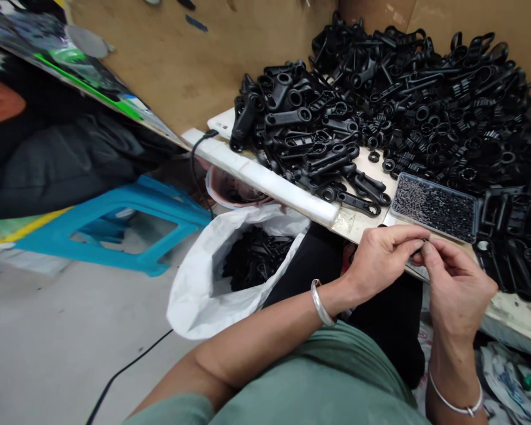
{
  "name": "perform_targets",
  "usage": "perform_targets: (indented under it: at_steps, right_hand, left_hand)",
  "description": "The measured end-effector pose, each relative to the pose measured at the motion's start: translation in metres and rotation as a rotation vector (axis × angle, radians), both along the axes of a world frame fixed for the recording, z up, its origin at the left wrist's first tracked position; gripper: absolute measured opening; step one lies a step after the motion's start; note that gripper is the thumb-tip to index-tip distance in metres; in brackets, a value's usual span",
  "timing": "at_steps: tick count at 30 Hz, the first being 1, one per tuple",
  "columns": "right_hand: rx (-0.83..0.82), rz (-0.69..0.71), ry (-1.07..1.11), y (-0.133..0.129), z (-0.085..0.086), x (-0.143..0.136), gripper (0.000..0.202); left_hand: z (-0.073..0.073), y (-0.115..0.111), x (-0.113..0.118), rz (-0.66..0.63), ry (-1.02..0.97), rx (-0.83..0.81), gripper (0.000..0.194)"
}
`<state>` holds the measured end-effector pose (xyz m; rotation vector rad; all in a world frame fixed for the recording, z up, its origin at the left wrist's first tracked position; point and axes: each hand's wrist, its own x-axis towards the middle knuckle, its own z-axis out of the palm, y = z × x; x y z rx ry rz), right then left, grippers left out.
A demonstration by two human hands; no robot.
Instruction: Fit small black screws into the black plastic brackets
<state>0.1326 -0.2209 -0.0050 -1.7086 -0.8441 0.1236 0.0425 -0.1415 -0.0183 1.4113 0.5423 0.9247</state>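
My left hand (380,257) and my right hand (460,283) meet at the table's front edge, fingertips together. Both pinch a small dark piece (420,251) that the fingers mostly cover. Just behind them lies a clear box (433,206) filled with tiny dark parts. Black plastic arm-shaped parts (292,118) are heaped to the left of the box, and a large pile of black rings and clips (442,124) rises behind it.
A white sack (194,283) holding black parts stands on the floor below the table, beside a blue stool (159,206). A pink basket (216,189) is under the white table edge strip (265,177). Another person's dark-clothed leg (62,159) shows at left.
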Motion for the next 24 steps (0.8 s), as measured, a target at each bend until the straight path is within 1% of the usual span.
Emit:
perform_targets:
  at_steps: [4,7,10,12,13,15,17,18,19,21,24]
  right_hand:
    - [-0.003,-0.029,-0.002,0.001,-0.001,0.001,0.014]
    - [-0.006,-0.074,-0.027,0.003,-0.004,0.003,0.012]
    - [-0.01,-0.062,-0.021,0.003,-0.004,0.005,0.012]
    - [-0.013,-0.054,-0.011,0.001,-0.003,0.01,0.012]
    - [-0.015,-0.055,-0.005,-0.001,-0.002,0.013,0.013]
    - [-0.029,-0.06,0.003,-0.007,-0.003,0.023,0.014]
    - [-0.069,-0.059,-0.005,-0.015,-0.005,0.034,0.016]
    - [-0.099,-0.054,-0.016,-0.019,-0.007,0.039,0.017]
    - [-0.133,-0.05,-0.032,-0.023,-0.009,0.043,0.017]
    - [-0.204,-0.039,-0.076,-0.029,-0.014,0.05,0.018]
    - [-0.29,0.014,-0.211,-0.033,-0.021,0.055,0.019]
  left_hand:
    - [-0.001,-0.002,0.0,0.009,0.014,0.069,0.022]
    - [-0.003,-0.002,0.0,-0.032,0.022,0.099,0.024]
    - [-0.005,0.0,-0.002,-0.067,0.039,0.174,0.027]
    - [-0.005,0.003,-0.006,-0.052,0.077,0.297,0.03]
    - [-0.005,0.005,-0.009,-0.031,0.11,0.4,0.03]
    - [-0.003,0.011,-0.015,0.012,0.23,0.678,0.031]
    - [-0.002,0.019,-0.021,0.025,0.422,0.954,0.03]
    - [-0.002,0.022,-0.022,0.015,0.53,1.055,0.029]
    - [-0.002,0.026,-0.023,-0.006,0.633,1.12,0.028]
    - [-0.003,0.031,-0.023,-0.055,0.778,1.164,0.024]
    - [-0.006,0.032,-0.021,-0.091,0.836,1.151,0.019]
